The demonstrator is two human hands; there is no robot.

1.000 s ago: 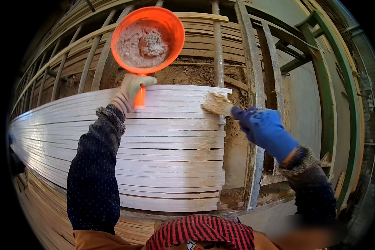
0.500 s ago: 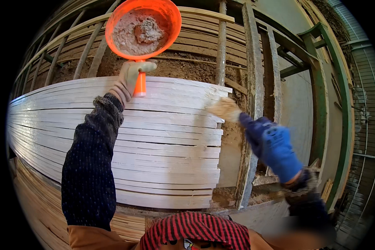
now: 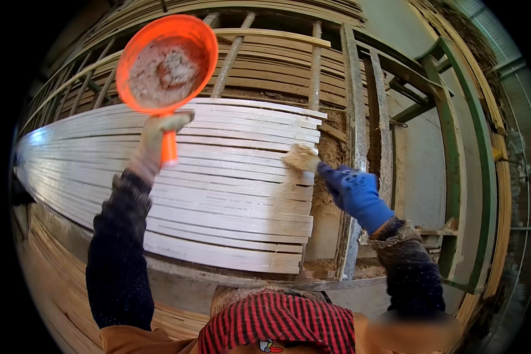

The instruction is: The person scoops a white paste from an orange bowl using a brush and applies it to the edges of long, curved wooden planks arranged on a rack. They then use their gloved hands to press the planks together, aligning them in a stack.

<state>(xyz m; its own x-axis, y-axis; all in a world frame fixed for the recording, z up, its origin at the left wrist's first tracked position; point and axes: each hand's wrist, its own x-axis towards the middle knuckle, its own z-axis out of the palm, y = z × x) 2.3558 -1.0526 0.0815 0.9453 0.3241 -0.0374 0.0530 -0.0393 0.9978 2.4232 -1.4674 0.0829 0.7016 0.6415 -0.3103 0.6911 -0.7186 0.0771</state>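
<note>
My left hand (image 3: pixel 153 138), in a pale glove, is wrapped round the handle of an orange plastic scoop (image 3: pixel 124 82). Inside its bowl lies a pinkish-grey paste (image 3: pixel 144 74) with a lump in the middle. White-coated wooden strips (image 3: pixel 218 177) lie side by side beneath both hands, with narrow gaps between some of them. In its blue glove, my right hand (image 3: pixel 357 194) is closed on a brush (image 3: pixel 302 157) with tan bristles. The bristles are at the right ends of the strips, where a beige smear shows. The brush's handle is mostly hidden in the glove.
Behind the strips runs a metal rack with crossbars (image 3: pixel 236 59), and bare boards (image 3: pixel 277 71) are stacked beyond it. A green metal frame (image 3: pixel 487 171) stands at the right. More bare wood strips (image 3: pixel 59 265) lie at the near left.
My left hand and the scoop have shifted left and a little nearer. The brush has moved slightly left along the strip ends, with my right hand following. The whole view has shifted somewhat.
</note>
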